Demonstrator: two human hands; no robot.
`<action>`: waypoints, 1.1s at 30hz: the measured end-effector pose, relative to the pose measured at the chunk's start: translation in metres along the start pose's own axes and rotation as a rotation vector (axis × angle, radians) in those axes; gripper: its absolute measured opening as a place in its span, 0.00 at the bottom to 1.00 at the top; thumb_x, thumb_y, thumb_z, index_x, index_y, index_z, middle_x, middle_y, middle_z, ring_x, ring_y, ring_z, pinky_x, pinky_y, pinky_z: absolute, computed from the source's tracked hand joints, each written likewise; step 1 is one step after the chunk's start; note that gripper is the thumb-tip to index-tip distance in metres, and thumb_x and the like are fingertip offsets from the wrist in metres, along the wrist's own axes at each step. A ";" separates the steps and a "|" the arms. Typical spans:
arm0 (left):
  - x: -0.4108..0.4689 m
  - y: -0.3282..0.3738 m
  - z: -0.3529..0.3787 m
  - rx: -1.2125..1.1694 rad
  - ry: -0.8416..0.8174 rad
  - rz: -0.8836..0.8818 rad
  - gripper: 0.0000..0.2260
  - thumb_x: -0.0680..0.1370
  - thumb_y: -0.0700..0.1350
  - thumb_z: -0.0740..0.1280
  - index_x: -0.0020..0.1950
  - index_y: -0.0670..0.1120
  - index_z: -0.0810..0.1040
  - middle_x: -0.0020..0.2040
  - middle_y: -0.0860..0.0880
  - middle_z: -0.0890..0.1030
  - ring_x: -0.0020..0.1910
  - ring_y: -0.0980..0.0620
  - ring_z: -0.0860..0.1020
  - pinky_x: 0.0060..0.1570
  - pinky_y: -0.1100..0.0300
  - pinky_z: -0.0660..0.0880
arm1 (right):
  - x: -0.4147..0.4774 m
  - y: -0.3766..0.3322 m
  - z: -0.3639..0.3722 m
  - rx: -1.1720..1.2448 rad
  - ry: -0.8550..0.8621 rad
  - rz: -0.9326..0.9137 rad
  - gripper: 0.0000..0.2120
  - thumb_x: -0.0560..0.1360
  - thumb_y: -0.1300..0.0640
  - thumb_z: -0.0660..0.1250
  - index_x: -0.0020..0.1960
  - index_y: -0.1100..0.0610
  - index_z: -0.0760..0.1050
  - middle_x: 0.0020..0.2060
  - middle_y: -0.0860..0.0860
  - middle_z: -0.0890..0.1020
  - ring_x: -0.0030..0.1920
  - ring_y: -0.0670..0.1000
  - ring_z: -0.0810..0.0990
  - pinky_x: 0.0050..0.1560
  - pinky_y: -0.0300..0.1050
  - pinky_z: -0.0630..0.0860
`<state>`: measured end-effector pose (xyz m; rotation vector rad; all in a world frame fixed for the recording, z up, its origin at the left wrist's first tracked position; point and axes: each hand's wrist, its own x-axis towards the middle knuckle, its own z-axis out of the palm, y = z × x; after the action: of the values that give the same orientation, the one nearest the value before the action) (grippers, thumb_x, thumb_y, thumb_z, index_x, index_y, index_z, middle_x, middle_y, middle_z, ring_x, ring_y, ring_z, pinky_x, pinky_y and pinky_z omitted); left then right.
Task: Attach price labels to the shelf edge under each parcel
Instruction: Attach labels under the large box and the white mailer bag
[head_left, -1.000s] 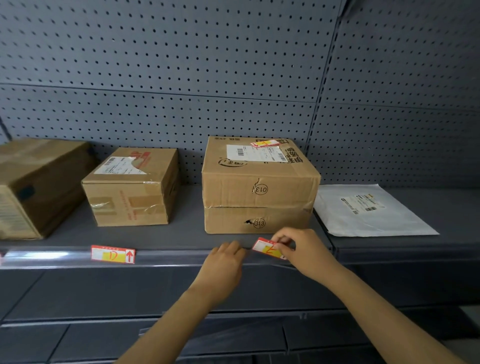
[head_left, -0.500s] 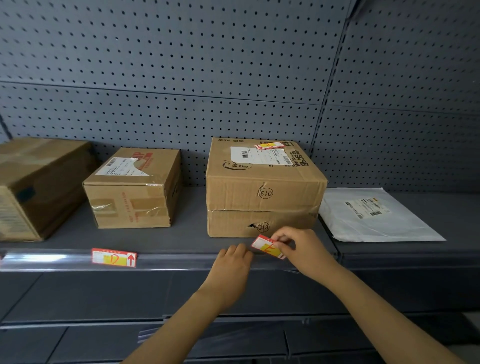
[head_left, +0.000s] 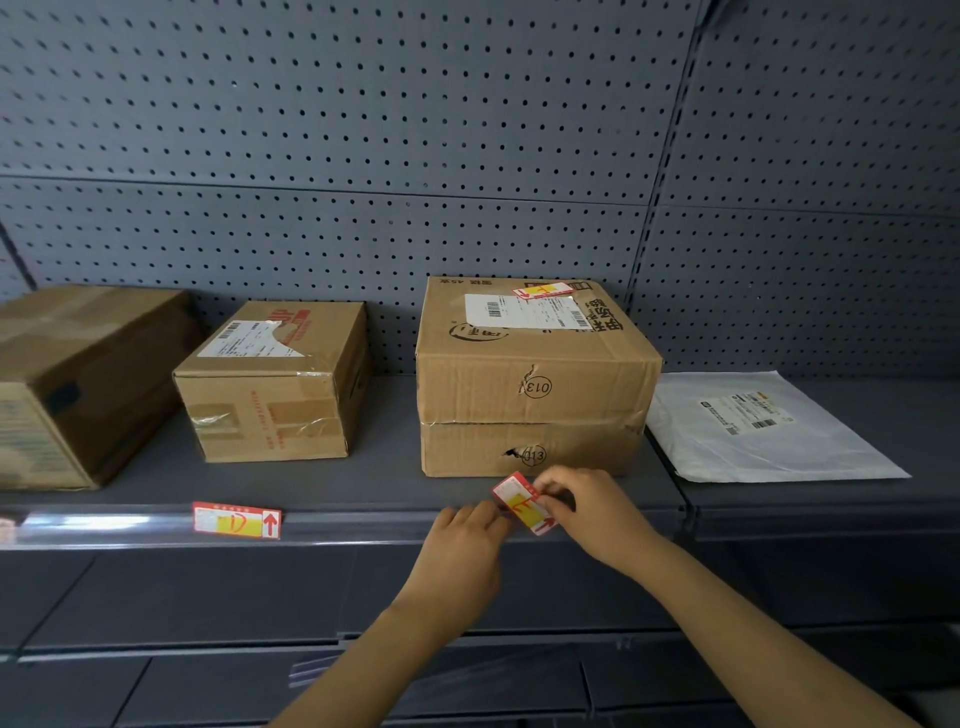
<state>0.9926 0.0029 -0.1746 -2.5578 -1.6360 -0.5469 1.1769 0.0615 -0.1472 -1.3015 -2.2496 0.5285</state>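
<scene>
Shelf (head_left: 332, 486): grey, pegboard behind.
Label (head_left: 523, 503): tilted, long axis running down-right, below box (head_left: 535, 384).
Right hand (head_left: 597, 514): pinching label.
Left hand (head_left: 462, 545): fingers curled, seemingly touching label.

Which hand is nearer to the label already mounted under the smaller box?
Left. The left hand is at the shelf edge, right of the mounted label. The right hand sits farther right, pinching the tilted label.

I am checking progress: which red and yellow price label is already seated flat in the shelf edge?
The label marked D, under the small box. The right hand holds another tilted; a third lies atop the big box.
</scene>
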 end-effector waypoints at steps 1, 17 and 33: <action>-0.001 0.000 0.000 -0.018 0.008 -0.009 0.16 0.67 0.37 0.68 0.53 0.48 0.78 0.47 0.48 0.80 0.41 0.47 0.79 0.43 0.55 0.75 | 0.000 -0.001 0.001 -0.032 -0.005 -0.009 0.06 0.75 0.58 0.67 0.50 0.50 0.79 0.43 0.45 0.83 0.43 0.42 0.79 0.44 0.44 0.79; 0.008 -0.018 -0.030 -0.058 0.076 -0.009 0.09 0.68 0.40 0.70 0.44 0.51 0.78 0.41 0.53 0.79 0.35 0.53 0.77 0.36 0.62 0.71 | 0.007 -0.023 -0.025 -0.229 -0.005 -0.138 0.12 0.77 0.53 0.63 0.59 0.46 0.75 0.53 0.48 0.79 0.53 0.46 0.76 0.53 0.44 0.75; 0.134 -0.032 -0.168 -0.043 0.348 0.066 0.09 0.79 0.45 0.59 0.56 0.51 0.76 0.51 0.53 0.79 0.43 0.52 0.78 0.42 0.53 0.77 | 0.088 -0.055 -0.131 -0.376 0.257 -0.241 0.09 0.77 0.54 0.64 0.56 0.48 0.77 0.52 0.44 0.79 0.50 0.41 0.72 0.46 0.30 0.68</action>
<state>0.9696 0.0935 0.0213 -2.3622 -1.4300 -0.9660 1.1779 0.1246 0.0078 -1.1619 -2.3072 -0.1498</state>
